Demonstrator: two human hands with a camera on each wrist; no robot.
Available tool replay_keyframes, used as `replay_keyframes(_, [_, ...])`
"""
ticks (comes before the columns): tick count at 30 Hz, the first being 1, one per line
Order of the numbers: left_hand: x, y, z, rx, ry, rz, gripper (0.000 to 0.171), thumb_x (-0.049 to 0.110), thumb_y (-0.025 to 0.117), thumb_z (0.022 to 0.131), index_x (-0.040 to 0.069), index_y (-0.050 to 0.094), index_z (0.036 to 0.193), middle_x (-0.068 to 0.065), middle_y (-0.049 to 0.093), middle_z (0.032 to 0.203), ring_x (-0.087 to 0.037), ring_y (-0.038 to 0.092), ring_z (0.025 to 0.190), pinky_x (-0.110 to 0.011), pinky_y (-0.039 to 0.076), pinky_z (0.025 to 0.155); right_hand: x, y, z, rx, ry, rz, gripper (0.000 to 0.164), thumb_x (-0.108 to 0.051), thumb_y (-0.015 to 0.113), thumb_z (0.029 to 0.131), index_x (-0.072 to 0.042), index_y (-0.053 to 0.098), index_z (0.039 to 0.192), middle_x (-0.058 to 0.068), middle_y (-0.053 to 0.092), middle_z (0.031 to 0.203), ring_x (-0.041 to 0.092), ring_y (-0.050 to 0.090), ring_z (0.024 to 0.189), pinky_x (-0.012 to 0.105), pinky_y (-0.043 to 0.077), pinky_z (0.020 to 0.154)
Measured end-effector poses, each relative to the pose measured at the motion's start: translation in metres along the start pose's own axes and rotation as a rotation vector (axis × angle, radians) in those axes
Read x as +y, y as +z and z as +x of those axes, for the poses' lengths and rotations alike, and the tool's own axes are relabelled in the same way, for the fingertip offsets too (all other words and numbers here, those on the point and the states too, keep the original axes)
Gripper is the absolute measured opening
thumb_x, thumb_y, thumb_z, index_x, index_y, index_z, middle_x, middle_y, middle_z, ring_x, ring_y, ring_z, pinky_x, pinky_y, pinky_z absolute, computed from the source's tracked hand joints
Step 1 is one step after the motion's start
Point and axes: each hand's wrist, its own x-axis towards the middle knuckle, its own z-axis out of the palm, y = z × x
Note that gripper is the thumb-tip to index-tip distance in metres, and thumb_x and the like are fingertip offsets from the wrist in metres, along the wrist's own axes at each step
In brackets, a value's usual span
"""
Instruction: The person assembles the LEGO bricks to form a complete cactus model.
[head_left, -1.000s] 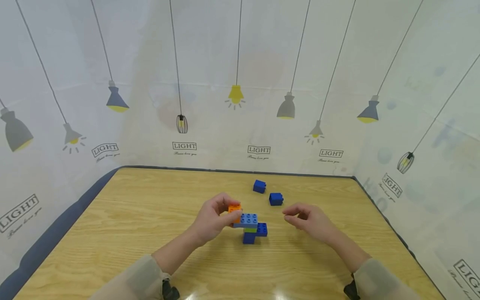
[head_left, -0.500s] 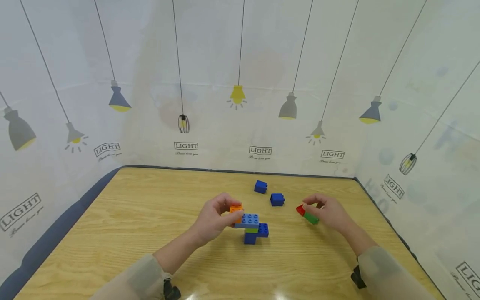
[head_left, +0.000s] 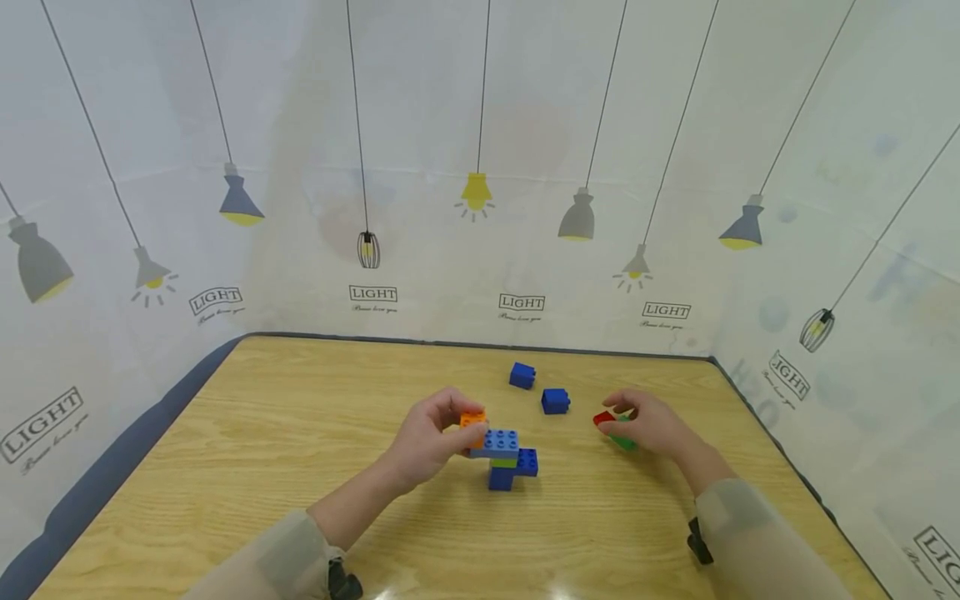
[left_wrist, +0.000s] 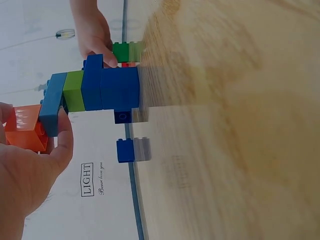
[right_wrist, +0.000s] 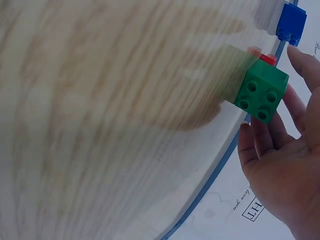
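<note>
My left hand pinches the orange toy building brick at the left end of a small stacked model. Under it lies a light blue brick, then a lime green one and dark blue bricks at the base. One dark blue brick juts out to the right. Over on the right, my right hand is at a red brick and a green brick that lie together on the table. Its thumb and forefinger stand apart beside them.
Two loose dark blue bricks lie behind the model on the wooden table. A white curtain printed with lamps surrounds the table's back and sides.
My right hand has moved right and back from near the model, bringing the red and green bricks into view, then shifted slightly over the green one. My left hand keeps its grip.
</note>
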Motion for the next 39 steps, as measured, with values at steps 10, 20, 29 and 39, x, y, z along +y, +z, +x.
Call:
replay_keyframes(10, [-0.001, 0.0, -0.001, -0.001, 0.005, -0.001, 0.024, 0.013, 0.075, 0.104, 0.001, 0.07, 0.124, -0.016, 0.072, 0.117, -0.023, 0.069, 0.101, -0.03, 0.066, 0.078, -0.006, 0.006, 0.005, -0.014, 0.048, -0.026, 0.05, -0.03, 0.084, 0.098, -0.008, 0.068, 0.14, 0.019, 0.073, 0.132, 0.031, 0.067, 0.111, 0.052, 0.057, 0.098])
replay_keyframes(20, [-0.001, 0.001, -0.001, 0.005, -0.001, 0.013, 0.022, 0.014, 0.076, 0.104, 0.004, 0.071, 0.123, -0.017, 0.071, 0.118, -0.023, 0.07, 0.102, -0.029, 0.066, 0.079, -0.007, 0.011, 0.007, 0.048, -0.003, -0.083, 0.04, -0.031, 0.081, 0.1, -0.018, 0.075, 0.137, 0.008, 0.078, 0.127, 0.036, 0.066, 0.121, 0.074, 0.034, 0.11])
replay_keyframes(29, [-0.001, 0.0, -0.001, 0.004, -0.004, 0.016, 0.025, 0.016, 0.076, 0.105, 0.001, 0.069, 0.125, -0.017, 0.071, 0.119, -0.024, 0.069, 0.103, -0.029, 0.066, 0.079, -0.021, 0.015, 0.001, 0.08, -0.117, 0.0, 0.039, -0.025, 0.075, 0.106, -0.019, 0.074, 0.144, 0.008, 0.075, 0.128, 0.032, 0.063, 0.12, 0.045, 0.054, 0.095])
replay_keyframes(39, [-0.001, 0.0, -0.001, 0.008, -0.003, 0.016, 0.023, 0.015, 0.075, 0.105, 0.003, 0.07, 0.124, -0.017, 0.071, 0.12, -0.024, 0.07, 0.103, -0.029, 0.066, 0.08, -0.036, 0.019, -0.011, 0.072, -0.277, 0.069, 0.033, -0.021, 0.07, 0.109, -0.013, 0.074, 0.141, 0.004, 0.075, 0.126, 0.025, 0.062, 0.117, 0.048, 0.053, 0.1])
